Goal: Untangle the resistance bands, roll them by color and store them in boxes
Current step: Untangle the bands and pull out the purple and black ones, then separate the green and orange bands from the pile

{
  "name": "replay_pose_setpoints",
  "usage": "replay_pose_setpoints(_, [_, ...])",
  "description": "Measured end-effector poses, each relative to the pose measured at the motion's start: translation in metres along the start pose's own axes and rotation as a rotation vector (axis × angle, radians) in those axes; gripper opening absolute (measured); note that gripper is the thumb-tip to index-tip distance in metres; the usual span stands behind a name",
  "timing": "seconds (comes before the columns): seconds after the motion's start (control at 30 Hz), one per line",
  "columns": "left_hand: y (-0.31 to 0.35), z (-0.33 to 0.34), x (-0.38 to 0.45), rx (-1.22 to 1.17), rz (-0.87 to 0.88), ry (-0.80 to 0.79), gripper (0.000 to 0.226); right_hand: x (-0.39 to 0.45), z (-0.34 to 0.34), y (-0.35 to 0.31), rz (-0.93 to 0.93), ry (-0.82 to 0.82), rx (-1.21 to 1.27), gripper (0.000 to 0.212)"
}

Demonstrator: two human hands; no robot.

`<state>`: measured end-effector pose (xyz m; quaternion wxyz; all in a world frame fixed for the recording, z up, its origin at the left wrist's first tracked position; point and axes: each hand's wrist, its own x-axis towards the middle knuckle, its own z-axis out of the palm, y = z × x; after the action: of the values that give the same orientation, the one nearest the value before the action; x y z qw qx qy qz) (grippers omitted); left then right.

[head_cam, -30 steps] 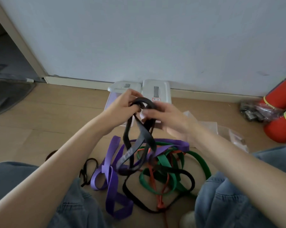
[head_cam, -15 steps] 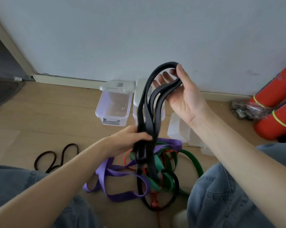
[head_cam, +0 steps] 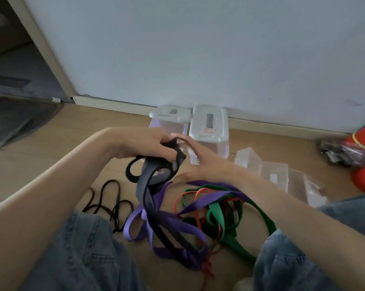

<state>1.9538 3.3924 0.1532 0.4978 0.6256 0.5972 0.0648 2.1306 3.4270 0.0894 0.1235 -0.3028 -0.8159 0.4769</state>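
the left hand [head_cam: 148, 143] pinches the limp, light, grippy black band [head_cam: 150, 185] by its gathered folds, the best hold, while the right hand [head_cam: 200, 162], seemingly open, holds nothing.

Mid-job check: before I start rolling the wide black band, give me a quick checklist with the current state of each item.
1. Wide black band gripped: ok, the left hand is closed on its bunched top.
2. Right hand free to help: ok, open with fingers spread, beside the band.
3. Black band clear of the pile: not ok, its lower end runs down among the purple band loops.
4. Green band and orange band separated: not ok, they are intertwined on the floor.
5. Boxes ready to receive: not ok, both by the wall have lids on.
6. Thin black band out of the way: ok, it lies apart on the left.
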Motion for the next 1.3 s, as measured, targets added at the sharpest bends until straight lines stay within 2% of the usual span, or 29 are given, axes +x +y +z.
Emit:
replay_pose_setpoints(0.07, [-0.012,-0.012,-0.009,0.014,-0.089,-0.063,0.022,0.015,0.017,-0.001,-0.052,0.027,-0.033,0.078])
replay_pose_setpoints(0.13, [-0.030,-0.022,-0.014,0.123,-0.183,-0.092,0.040,0.034,0.031,-0.008,-0.010,0.051,0.062,0.051])
replay_pose_setpoints(0.2, [-0.051,-0.032,-0.017,0.287,-0.254,-0.069,0.054,0.057,0.043,-0.016,0.021,0.110,0.196,0.030])
replay_pose_setpoints(0.27, [-0.073,-0.046,-0.019,0.493,-0.323,-0.015,0.062,0.083,0.054,-0.027,0.007,0.157,0.255,0.021])
replay_pose_setpoints(0.33, [-0.093,-0.061,-0.024,0.676,-0.378,0.145,0.057,0.107,0.066,-0.041,-0.009,0.201,0.308,0.019])
replay_pose_setpoints(0.37, [-0.102,-0.069,-0.028,0.766,-0.358,0.301,0.047,0.118,0.071,-0.049,-0.006,0.233,0.356,0.020])
replay_pose_setpoints(0.43, [-0.123,-0.081,-0.033,0.915,-0.217,0.623,0.029,0.135,0.082,-0.059,0.016,0.291,0.509,0.023])
replay_pose_setpoints(0.47, [-0.135,-0.086,-0.035,0.940,-0.153,0.707,0.028,0.142,0.090,-0.060,0.035,0.304,0.559,0.024])
replay_pose_setpoints(0.53, [-0.161,-0.091,-0.036,0.932,-0.123,0.673,0.030,0.153,0.110,-0.056,0.083,0.274,0.536,0.025])
replay_pose_setpoints(0.67, [-0.220,-0.079,-0.027,0.962,-0.147,0.430,0.028,0.174,0.155,-0.025,0.192,0.188,0.488,0.029])
replay_pose_setpoints(0.77, [-0.260,-0.058,-0.007,1.215,-0.127,0.473,0.031,0.190,0.190,0.007,0.355,0.133,0.502,0.035])
replay_pose_setpoints(0.8, [-0.274,-0.052,0.000,1.196,-0.168,0.521,0.040,0.194,0.202,0.018,0.415,0.126,0.568,0.033])
replay_pose_setpoints(0.87, [-0.296,-0.040,0.010,0.936,-0.293,0.611,0.071,0.199,0.223,0.040,0.556,0.087,0.637,0.026])
replay_pose_setpoints(0.9, [-0.306,-0.033,0.013,0.791,-0.348,0.626,0.086,0.203,0.231,0.050,0.629,0.025,0.566,0.028])
replay_pose_setpoints(0.97, [-0.330,-0.013,0.015,0.578,-0.421,0.621,0.102,0.208,0.243,0.074,0.741,-0.208,0.269,0.053])
replay_pose_setpoints(1.03, [-0.359,0.009,0.018,0.296,-0.516,0.653,0.100,0.213,0.251,0.096,0.734,-0.370,-0.063,0.069])
replay_pose_setpoints(1.07, [-0.372,0.019,0.020,0.114,-0.592,0.689,0.092,0.215,0.254,0.105,0.696,-0.377,-0.137,0.072])
replay_pose_setpoints(1.13, [-0.391,0.037,0.027,-0.183,-0.799,0.713,0.075,0.221,0.260,0.119,0.686,-0.328,-0.123,0.078])
replay_pose_setpoints(1.2, [-0.406,0.054,0.034,-0.312,-0.976,0.671,0.069,0.225,0.267,0.130,0.759,-0.266,-0.014,0.086])
replay_pose_setpoints(1.3, [-0.418,0.068,0.046,-0.277,-1.013,0.627,0.068,0.225,0.286,0.137,0.848,-0.180,-0.051,0.090])
